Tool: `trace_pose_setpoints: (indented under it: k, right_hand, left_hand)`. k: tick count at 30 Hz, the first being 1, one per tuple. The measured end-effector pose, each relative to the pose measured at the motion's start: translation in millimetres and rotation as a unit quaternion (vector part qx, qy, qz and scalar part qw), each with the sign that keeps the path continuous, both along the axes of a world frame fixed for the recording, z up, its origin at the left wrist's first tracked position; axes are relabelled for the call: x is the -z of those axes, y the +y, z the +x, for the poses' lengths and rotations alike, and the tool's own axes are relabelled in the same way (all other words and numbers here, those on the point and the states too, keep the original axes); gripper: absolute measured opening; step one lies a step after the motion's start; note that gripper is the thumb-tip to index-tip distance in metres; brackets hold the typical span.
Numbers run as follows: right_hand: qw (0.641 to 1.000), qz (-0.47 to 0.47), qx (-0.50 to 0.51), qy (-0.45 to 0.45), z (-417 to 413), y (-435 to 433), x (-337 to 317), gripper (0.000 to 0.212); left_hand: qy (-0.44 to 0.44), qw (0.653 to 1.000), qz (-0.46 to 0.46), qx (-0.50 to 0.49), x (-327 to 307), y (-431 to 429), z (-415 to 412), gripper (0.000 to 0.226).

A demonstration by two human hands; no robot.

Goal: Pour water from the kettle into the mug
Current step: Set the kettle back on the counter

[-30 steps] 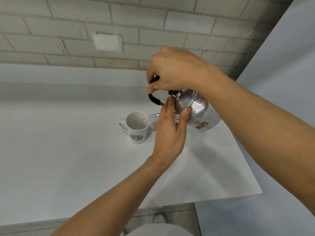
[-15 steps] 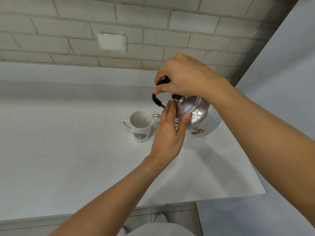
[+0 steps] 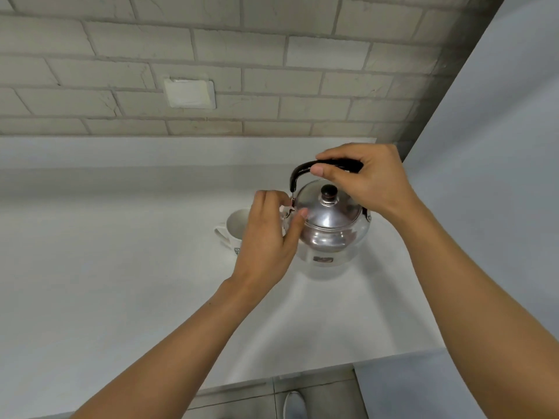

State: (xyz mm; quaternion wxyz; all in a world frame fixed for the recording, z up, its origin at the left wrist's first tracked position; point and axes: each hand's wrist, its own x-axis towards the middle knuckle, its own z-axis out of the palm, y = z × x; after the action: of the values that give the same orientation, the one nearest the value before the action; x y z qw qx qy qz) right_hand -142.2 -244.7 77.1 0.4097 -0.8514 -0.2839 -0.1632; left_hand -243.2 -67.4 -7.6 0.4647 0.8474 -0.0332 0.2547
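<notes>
A shiny metal kettle (image 3: 329, 228) with a black knob on its lid and a black arched handle stands upright on the white counter (image 3: 121, 282). My right hand (image 3: 372, 182) is closed around the top of that handle. My left hand (image 3: 269, 237) rests against the kettle's left side, thumb on the lid's edge, and covers the spout. A white mug (image 3: 234, 226) with a dark logo stands just left of the kettle, its handle pointing left; my left hand hides its right half.
A pale brick wall (image 3: 272, 71) with a white switch plate (image 3: 190, 93) rises behind the counter. A grey panel (image 3: 499, 146) borders the counter on the right. The counter's front edge runs low in view, with floor tiles and a shoe below.
The kettle has swung back from its tilt over the mug to upright on the counter, and the stream of water has stopped. My left fingers have curled near the spout.
</notes>
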Motion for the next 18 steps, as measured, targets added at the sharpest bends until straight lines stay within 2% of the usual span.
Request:
trace_pose_setpoints:
  k: [2,5,9,12,16,18]
  right_hand:
    - [0.999,0.031,0.015,0.015,-3.7,-6.6,5.3,0.027]
    - [0.998,0.052,0.028,0.028,-8.8,-11.6,10.4,0.027]
    - [0.997,0.061,0.043,0.033,-4.2,-17.2,16.0,0.026]
    - [0.995,0.058,0.038,0.075,11.9,-22.7,19.0,0.031]
    - [0.994,0.005,0.037,0.098,47.5,-27.4,24.2,0.049]
    - [0.994,-0.008,0.039,0.104,69.2,-28.8,34.5,0.046]
  left_hand:
    - [0.011,1.0,0.0,0.003,-11.2,6.4,10.3,0.042]
    - [0.067,0.994,0.051,0.074,-32.1,10.7,32.9,0.056]
    - [0.065,0.984,0.092,0.14,-45.1,9.8,57.2,0.036]
    - [0.08,0.986,0.077,0.124,-43.9,10.2,75.3,0.029]
    - [0.08,0.993,0.047,0.067,-36.8,21.1,108.8,0.029]
    - [0.078,0.996,0.007,0.04,-33.6,29.6,128.1,0.028]
